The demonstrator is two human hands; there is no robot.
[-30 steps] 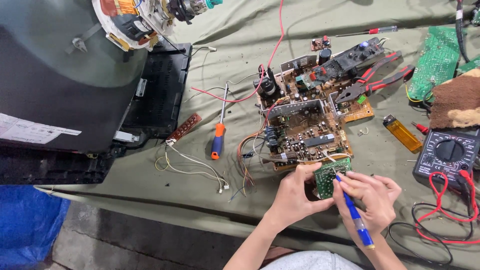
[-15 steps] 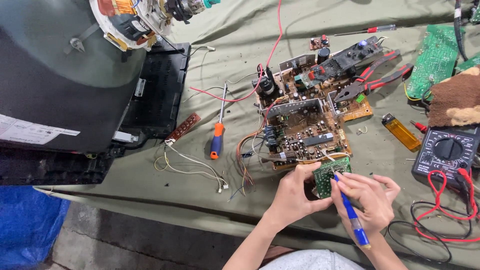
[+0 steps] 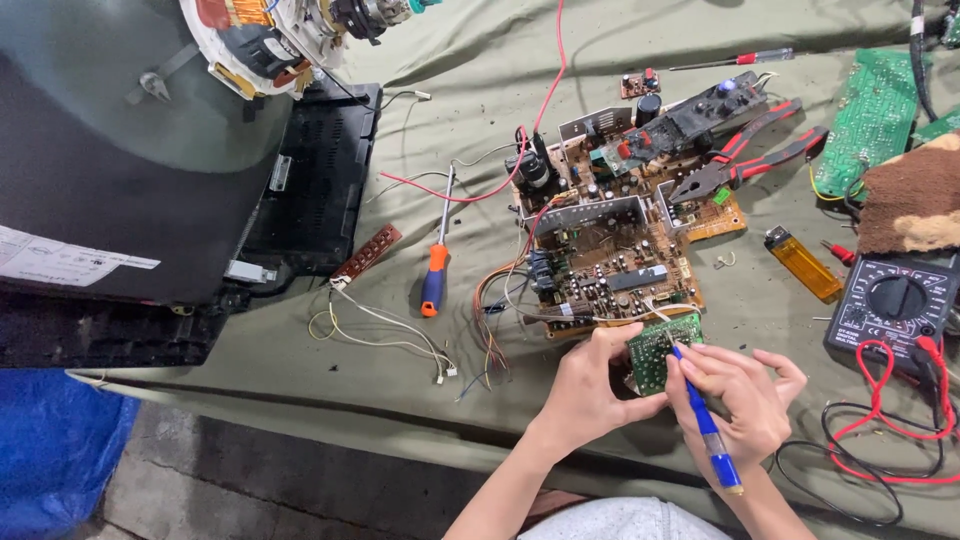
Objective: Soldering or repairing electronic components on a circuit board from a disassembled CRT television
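Near bench's front edge: left hand [image 3: 585, 385] gripping small green board [image 3: 661, 350], right hand [image 3: 738, 395] closed on blue tool [image 3: 704, 420]. Best kept steady, tip square on 1 joint, board braced.

Small board [image 3: 660, 350] green; pen [image 3: 712, 440] blue. Main board [image 3: 620, 250] tan-brown, wires red. Screwdriver [image 3: 434, 280] handle orange and blue. Pliers [image 3: 750, 160] red and black. Lighter [image 3: 803, 263] amber. Meter [image 3: 895, 305] black, leads red. Cloth [image 3: 480, 80] olive, tarp [image 3: 50, 450] blue; rag [image 3: 915, 205] brown, perhaps cream-patched.
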